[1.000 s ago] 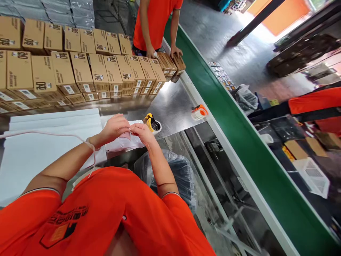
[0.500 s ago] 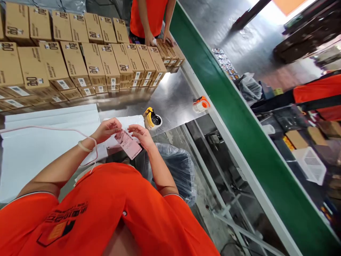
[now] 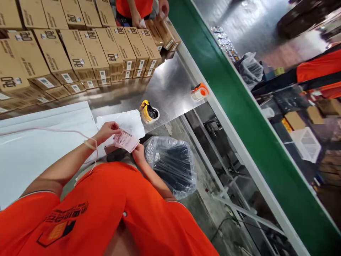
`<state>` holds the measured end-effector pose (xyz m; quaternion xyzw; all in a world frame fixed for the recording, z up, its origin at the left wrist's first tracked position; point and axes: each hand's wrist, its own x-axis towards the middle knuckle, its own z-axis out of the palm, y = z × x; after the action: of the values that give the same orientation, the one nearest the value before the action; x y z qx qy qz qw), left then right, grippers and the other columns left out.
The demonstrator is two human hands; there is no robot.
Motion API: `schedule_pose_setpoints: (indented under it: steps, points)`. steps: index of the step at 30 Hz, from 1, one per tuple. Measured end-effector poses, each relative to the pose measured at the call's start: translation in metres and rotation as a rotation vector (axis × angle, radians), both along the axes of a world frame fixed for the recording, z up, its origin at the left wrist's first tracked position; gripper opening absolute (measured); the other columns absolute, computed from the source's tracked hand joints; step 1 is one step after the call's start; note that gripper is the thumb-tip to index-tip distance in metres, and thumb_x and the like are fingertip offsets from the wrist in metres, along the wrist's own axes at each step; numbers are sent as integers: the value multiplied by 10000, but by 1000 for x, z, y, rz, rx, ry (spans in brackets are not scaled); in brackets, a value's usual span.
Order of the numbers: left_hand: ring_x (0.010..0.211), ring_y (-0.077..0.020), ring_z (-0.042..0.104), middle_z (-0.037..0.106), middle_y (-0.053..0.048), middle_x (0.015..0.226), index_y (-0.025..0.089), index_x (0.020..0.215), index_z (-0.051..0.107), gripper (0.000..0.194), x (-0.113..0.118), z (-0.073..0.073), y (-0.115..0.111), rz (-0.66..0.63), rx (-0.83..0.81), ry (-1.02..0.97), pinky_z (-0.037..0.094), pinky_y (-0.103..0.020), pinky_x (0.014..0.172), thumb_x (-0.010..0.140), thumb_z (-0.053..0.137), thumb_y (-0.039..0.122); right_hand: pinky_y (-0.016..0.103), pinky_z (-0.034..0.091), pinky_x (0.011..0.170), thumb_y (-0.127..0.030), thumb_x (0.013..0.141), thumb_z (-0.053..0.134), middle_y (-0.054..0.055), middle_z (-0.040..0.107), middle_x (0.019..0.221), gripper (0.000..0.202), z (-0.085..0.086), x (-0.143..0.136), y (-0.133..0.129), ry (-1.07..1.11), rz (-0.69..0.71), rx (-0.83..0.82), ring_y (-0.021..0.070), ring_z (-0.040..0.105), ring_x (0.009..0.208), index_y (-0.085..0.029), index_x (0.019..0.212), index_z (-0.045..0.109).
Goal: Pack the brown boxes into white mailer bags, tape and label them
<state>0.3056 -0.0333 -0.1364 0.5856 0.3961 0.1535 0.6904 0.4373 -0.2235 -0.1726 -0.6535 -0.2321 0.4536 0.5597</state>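
Observation:
A pink printed shipping label [image 3: 126, 140] stretches between my two hands, barcode side up. My left hand [image 3: 108, 131] pinches its upper left corner. At the lower right end, my right hand [image 3: 139, 154] grips the edge with closed fingers. Just beyond the label lies a white plastic-wrapped package [image 3: 124, 121] on the table's near edge. A yellow tape dispenser [image 3: 149, 111] with a roll stands to the right of that package. White sheets [image 3: 48, 124] cover the table on my left, and a thin pink cord crosses over them to my left wrist.
Rows of brown cartons [image 3: 87, 53] line the far side of the metal table [image 3: 170, 85]. An orange tape dispenser [image 3: 199, 92] sits by the green conveyor belt [image 3: 239, 117]. A plastic-lined bin [image 3: 173, 167] stands below my right arm. Across the table, a co-worker's hands [image 3: 137, 19] touch small boxes.
My right hand has moved down from the label's upper edge to its lower right end. The label now lies flatter. The view has shifted, and a co-worker's hand has lifted off the boxes.

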Motion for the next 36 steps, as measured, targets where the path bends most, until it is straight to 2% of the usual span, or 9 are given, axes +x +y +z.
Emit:
schedule_pose_setpoints:
  steps: [6, 10, 13, 17, 21, 25, 29, 32, 36]
  points:
    - [606, -153, 544, 595, 9, 605, 173, 651, 630, 335, 91, -2, 77, -344, 246, 397, 403, -274, 619, 536, 942, 212, 252, 375, 578, -467, 681, 816, -22, 616, 595, 307, -8, 8, -24, 143, -71, -201, 128, 495, 583, -220, 650, 637]
    - [681, -203, 633, 629, 0, 631, 182, 723, 686, 247, 145, -4, 92, -463, 452, 606, 448, -284, 680, 604, 902, 167, 231, 333, 551, -439, 670, 808, -17, 625, 587, 316, -12, 17, -11, 190, -142, -264, 141, 562, 601, -229, 646, 572]
    - [817, -242, 692, 704, -49, 730, 172, 830, 747, 192, 161, -9, 88, -491, 559, 688, 512, -304, 767, 683, 870, 181, 221, 315, 534, -403, 663, 814, -29, 618, 555, 298, -17, 21, 2, 194, -165, -290, 137, 566, 584, -222, 637, 579]
    - [1154, -394, 689, 782, -182, 974, 128, 984, 798, 169, 153, -14, 64, -462, 692, 688, 547, -487, 993, 817, 781, 149, 222, 302, 520, -331, 645, 796, -32, 614, 528, 220, -25, 22, 11, 232, -167, -360, 131, 554, 546, -207, 637, 615]
    - [1527, -497, 438, 700, -250, 1444, 144, 1399, 721, 436, 128, -19, 36, -381, 847, 607, 352, -708, 1219, 966, 673, 142, 230, 350, 547, -293, 626, 755, -38, 595, 510, 167, -31, 24, 9, 245, -178, -336, 123, 537, 531, -205, 613, 614]
    - [1508, -447, 492, 650, -272, 1490, 104, 1395, 672, 365, 111, -36, 17, -285, 897, 419, 361, -632, 1268, 1070, 601, 254, 229, 359, 543, -311, 610, 741, -43, 592, 512, 178, -37, 24, 10, 247, -162, -300, 118, 526, 515, -214, 600, 591]
    - [1542, -456, 511, 614, -340, 1546, 9, 1379, 677, 470, 104, -57, -4, -431, 882, 383, 353, -616, 1319, 1026, 647, 318, 223, 373, 543, -345, 638, 748, -59, 554, 477, 250, -47, 23, 6, 183, -150, -335, 123, 521, 517, -232, 563, 538]
    - [1708, -517, 232, 309, -395, 1776, -66, 1586, 523, 776, 100, -64, -14, -477, 906, 440, 142, -704, 1377, 984, 707, 388, 236, 397, 549, -324, 641, 752, -54, 539, 456, 259, -51, 32, -25, 74, -209, -410, 133, 525, 509, -230, 529, 539]
    - [1737, -530, 90, 159, -381, 1828, -57, 1705, 405, 940, 99, -64, -15, -556, 952, 587, 43, -721, 1375, 994, 711, 476, 272, 411, 529, -327, 631, 767, -22, 561, 468, 268, -45, 69, -106, -19, -408, -536, 159, 539, 489, -231, 529, 539]
